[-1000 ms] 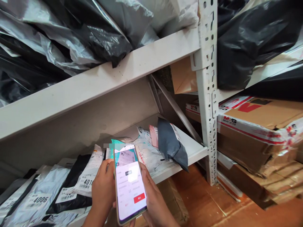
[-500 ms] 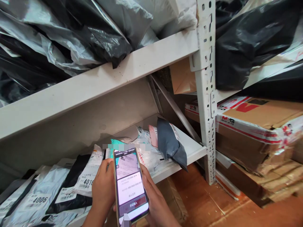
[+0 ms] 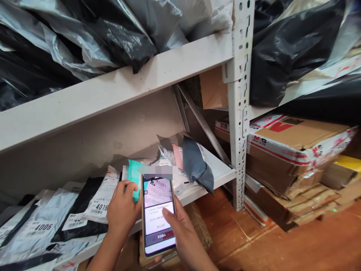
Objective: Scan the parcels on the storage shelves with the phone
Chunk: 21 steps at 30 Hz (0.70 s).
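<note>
In my right hand (image 3: 186,233) is a smartphone (image 3: 158,241), upright and facing me, with the thumb over its lit screen. The screen shows a camera picture of a label above a white panel with numbers. My left hand (image 3: 122,210) is closed at the edge of a teal plastic parcel (image 3: 133,168), just left of the phone; its fingertips are partly hidden. Beside that hand leans a white parcel labelled 4016 (image 3: 102,195). Behind the phone lie clear-and-white parcels (image 3: 178,184), a pink parcel (image 3: 177,154) and a dark grey parcel (image 3: 197,162).
Parcels such as one labelled 4006 (image 3: 46,222) line the lower shelf at left. The upper shelf beam (image 3: 118,101) crosses above my hands, with black and grey bags over it. A perforated post (image 3: 239,113) stands right, beside stacked cartons (image 3: 276,169) on a reddish-brown floor (image 3: 225,233).
The phone has shifted slightly right, and my right thumb has come over its screen. My left hand now sits apart from the phone, at the teal parcel. The view has shifted a little.
</note>
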Each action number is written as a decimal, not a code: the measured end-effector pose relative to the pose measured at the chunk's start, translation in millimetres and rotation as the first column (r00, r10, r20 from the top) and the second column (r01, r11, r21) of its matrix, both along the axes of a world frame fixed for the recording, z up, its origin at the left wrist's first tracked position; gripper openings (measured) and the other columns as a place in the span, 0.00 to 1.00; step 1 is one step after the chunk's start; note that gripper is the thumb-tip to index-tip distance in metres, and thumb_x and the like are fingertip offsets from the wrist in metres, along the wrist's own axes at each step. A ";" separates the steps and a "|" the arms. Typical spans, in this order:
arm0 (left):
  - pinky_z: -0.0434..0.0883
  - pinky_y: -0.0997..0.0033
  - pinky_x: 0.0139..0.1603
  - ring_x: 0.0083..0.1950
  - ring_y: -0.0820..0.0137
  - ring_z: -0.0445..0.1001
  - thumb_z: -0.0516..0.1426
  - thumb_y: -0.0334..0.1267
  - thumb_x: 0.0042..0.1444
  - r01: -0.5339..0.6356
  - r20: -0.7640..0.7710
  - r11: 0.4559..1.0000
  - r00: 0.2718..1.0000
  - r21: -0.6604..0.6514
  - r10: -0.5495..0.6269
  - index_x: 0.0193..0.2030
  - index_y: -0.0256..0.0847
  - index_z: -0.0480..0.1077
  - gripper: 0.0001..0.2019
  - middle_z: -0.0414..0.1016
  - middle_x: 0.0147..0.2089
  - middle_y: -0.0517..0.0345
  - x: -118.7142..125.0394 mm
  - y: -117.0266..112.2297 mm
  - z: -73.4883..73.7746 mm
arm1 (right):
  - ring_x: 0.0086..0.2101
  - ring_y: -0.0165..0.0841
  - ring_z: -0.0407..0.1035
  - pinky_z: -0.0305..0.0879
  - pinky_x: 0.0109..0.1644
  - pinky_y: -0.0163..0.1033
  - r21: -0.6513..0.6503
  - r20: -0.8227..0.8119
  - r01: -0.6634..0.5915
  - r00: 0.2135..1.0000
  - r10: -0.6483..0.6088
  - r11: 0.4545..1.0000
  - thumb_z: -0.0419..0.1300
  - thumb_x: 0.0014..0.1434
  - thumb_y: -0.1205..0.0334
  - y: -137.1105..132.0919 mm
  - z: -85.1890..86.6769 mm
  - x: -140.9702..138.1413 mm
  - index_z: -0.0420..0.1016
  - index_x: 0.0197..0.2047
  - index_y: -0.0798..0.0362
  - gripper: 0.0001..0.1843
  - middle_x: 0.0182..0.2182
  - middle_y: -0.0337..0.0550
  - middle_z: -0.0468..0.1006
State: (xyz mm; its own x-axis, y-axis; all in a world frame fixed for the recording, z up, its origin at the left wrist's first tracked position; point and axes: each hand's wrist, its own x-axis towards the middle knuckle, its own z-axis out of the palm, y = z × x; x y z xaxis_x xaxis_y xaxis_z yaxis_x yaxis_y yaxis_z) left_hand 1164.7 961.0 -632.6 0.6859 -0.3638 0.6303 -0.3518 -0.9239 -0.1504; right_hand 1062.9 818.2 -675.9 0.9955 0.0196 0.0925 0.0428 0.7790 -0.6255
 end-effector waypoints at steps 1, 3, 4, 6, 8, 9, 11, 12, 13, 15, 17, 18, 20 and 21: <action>0.64 0.70 0.32 0.39 0.65 0.73 0.55 0.36 0.57 0.004 0.013 1.000 1.000 0.002 -0.004 0.36 0.41 0.69 0.03 0.71 0.44 0.53 -0.3 -0.2 0.1 | 0.25 0.31 0.70 0.65 0.21 0.31 0.022 0.010 0.005 1.000 -0.005 1.000 0.66 0.52 0.44 0.1 -0.9 -0.7 0.66 0.55 0.46 0.31 0.35 0.40 0.79; 0.63 0.70 0.30 0.38 0.65 0.73 0.54 0.37 0.59 0.008 0.029 1.000 1.000 0.001 -0.008 0.35 0.41 0.69 0.05 0.71 0.43 0.52 -1.3 -1.1 0.9 | 0.24 0.30 0.71 0.69 0.21 0.32 0.059 0.041 -0.035 0.999 0.032 0.998 0.68 0.49 0.52 -0.8 -1.8 -3.3 0.64 0.58 0.44 0.33 0.37 0.39 0.78; 0.62 0.70 0.30 0.38 0.65 0.73 0.53 0.38 0.60 0.008 0.030 1.000 1.000 0.001 -0.008 0.35 0.41 0.69 0.06 0.71 0.43 0.52 -1.7 -1.6 1.5 | 0.24 0.31 0.72 0.70 0.20 0.32 0.069 0.058 -0.058 0.997 0.054 0.996 0.67 0.49 0.56 -1.6 -1.8 -5.0 0.61 0.60 0.43 0.36 0.39 0.39 0.78; 0.62 0.70 0.29 0.38 0.65 0.73 0.54 0.39 0.60 -0.003 0.018 1.000 1.000 -0.005 0.003 0.36 0.41 0.70 0.06 0.71 0.44 0.52 -2.5 -2.8 2.7 | 0.25 0.30 0.73 0.70 0.20 0.31 0.070 0.087 -0.087 0.993 0.081 0.994 0.64 0.48 0.62 -3.7 -1.8 -8.4 0.55 0.63 0.41 0.40 0.40 0.39 0.78; 0.63 0.70 0.30 0.39 0.65 0.73 0.55 0.38 0.59 -0.024 -0.008 1.000 1.000 -0.013 0.024 0.36 0.40 0.70 0.05 0.71 0.45 0.52 -3.1 -3.8 3.6 | 0.27 0.29 0.72 0.69 0.21 0.28 0.064 0.092 -0.082 0.993 0.076 0.995 0.63 0.47 0.66 -5.5 -2.0 -11.1 0.55 0.63 0.42 0.41 0.40 0.38 0.77; 0.63 0.71 0.31 0.40 0.65 0.73 0.55 0.38 0.59 -0.034 -0.024 0.999 0.999 -0.017 0.033 0.36 0.41 0.70 0.05 0.71 0.45 0.52 -3.5 -4.3 3.9 | 0.28 0.28 0.72 0.69 0.22 0.27 0.061 0.090 -0.071 0.994 0.065 0.996 0.63 0.46 0.67 -6.2 -2.3 -12.0 0.57 0.62 0.42 0.40 0.40 0.38 0.77; 0.64 0.71 0.31 0.41 0.65 0.73 0.56 0.36 0.58 -0.050 -0.050 0.998 0.998 -0.029 0.048 0.36 0.41 0.70 0.03 0.72 0.46 0.53 -4.4 -5.4 4.5 | 0.28 0.26 0.70 0.68 0.25 0.26 0.047 0.086 -0.061 0.995 0.057 0.997 0.65 0.46 0.67 -6.6 -3.2 -12.9 0.60 0.59 0.43 0.37 0.38 0.37 0.77; 0.64 0.71 0.32 0.42 0.65 0.73 0.56 0.36 0.57 -0.056 -0.061 0.998 0.997 -0.034 0.054 0.35 0.41 0.70 0.02 0.72 0.46 0.53 -5.0 -6.1 4.8 | 0.28 0.26 0.69 0.68 0.25 0.26 0.039 0.084 -0.058 0.995 0.054 0.998 0.66 0.47 0.65 -6.4 -3.7 -13.1 0.61 0.59 0.43 0.36 0.38 0.37 0.77; 0.64 0.72 0.32 0.42 0.66 0.73 0.57 0.36 0.57 -0.063 -0.068 0.997 0.996 -0.040 0.060 0.35 0.41 0.70 0.02 0.72 0.46 0.54 -5.6 -6.8 5.1 | 0.27 0.26 0.69 0.68 0.24 0.27 0.031 0.081 -0.055 0.995 0.052 0.998 0.67 0.48 0.62 -5.9 -4.2 -13.0 0.61 0.59 0.43 0.35 0.37 0.37 0.77; 0.65 0.72 0.32 0.42 0.66 0.74 0.57 0.36 0.56 -0.071 -0.075 0.996 0.995 -0.052 0.067 0.35 0.41 0.70 0.02 0.72 0.46 0.54 -6.6 -7.8 5.9 | 0.24 0.26 0.67 0.67 0.22 0.28 0.025 0.068 -0.041 0.997 0.040 0.999 0.68 0.51 0.54 -4.4 -5.4 -12.7 0.60 0.60 0.42 0.35 0.37 0.37 0.77; 0.65 0.71 0.33 0.42 0.66 0.74 0.57 0.36 0.57 -0.067 -0.077 0.996 0.995 -0.053 0.062 0.36 0.41 0.70 0.02 0.72 0.46 0.53 -6.9 -7.8 6.5 | 0.24 0.25 0.67 0.68 0.22 0.28 0.040 0.064 -0.027 0.998 0.024 0.999 0.69 0.51 0.51 -3.0 -6.5 -12.3 0.60 0.60 0.41 0.35 0.37 0.38 0.77; 0.65 0.71 0.33 0.42 0.65 0.74 0.56 0.36 0.57 -0.062 -0.078 0.997 0.995 -0.051 0.057 0.36 0.41 0.70 0.02 0.71 0.46 0.53 -6.8 -7.4 6.6 | 0.24 0.25 0.67 0.68 0.23 0.28 0.055 0.075 -0.030 0.997 0.026 0.998 0.69 0.51 0.53 -2.5 -7.0 -12.2 0.61 0.59 0.42 0.36 0.37 0.38 0.77; 0.66 0.70 0.34 0.42 0.65 0.74 0.56 0.36 0.57 -0.046 -0.076 0.998 0.996 -0.043 0.043 0.36 0.40 0.69 0.03 0.71 0.46 0.52 -6.1 -5.9 6.3 | 0.26 0.26 0.70 0.69 0.23 0.28 0.077 0.105 -0.052 0.994 0.044 0.996 0.69 0.48 0.59 -2.2 -7.6 -12.4 0.59 0.60 0.41 0.37 0.39 0.38 0.77; 0.66 0.70 0.34 0.42 0.65 0.73 0.56 0.36 0.57 -0.040 -0.072 0.998 0.997 -0.040 0.037 0.36 0.40 0.69 0.03 0.71 0.46 0.52 -5.6 -5.1 5.9 | 0.28 0.28 0.72 0.69 0.23 0.28 0.075 0.114 -0.060 0.992 0.051 0.995 0.68 0.47 0.63 -2.2 -7.6 -12.7 0.58 0.60 0.41 0.39 0.41 0.38 0.77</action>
State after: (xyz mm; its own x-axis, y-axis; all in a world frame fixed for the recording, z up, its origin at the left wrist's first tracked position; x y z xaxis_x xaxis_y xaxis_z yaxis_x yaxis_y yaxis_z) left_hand 1159.1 955.9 -626.7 0.7425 -0.3109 0.5933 -0.3245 -0.9418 -0.0874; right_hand 1050.2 816.0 -683.5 0.9764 0.0626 0.2066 0.0647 0.8283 -0.5566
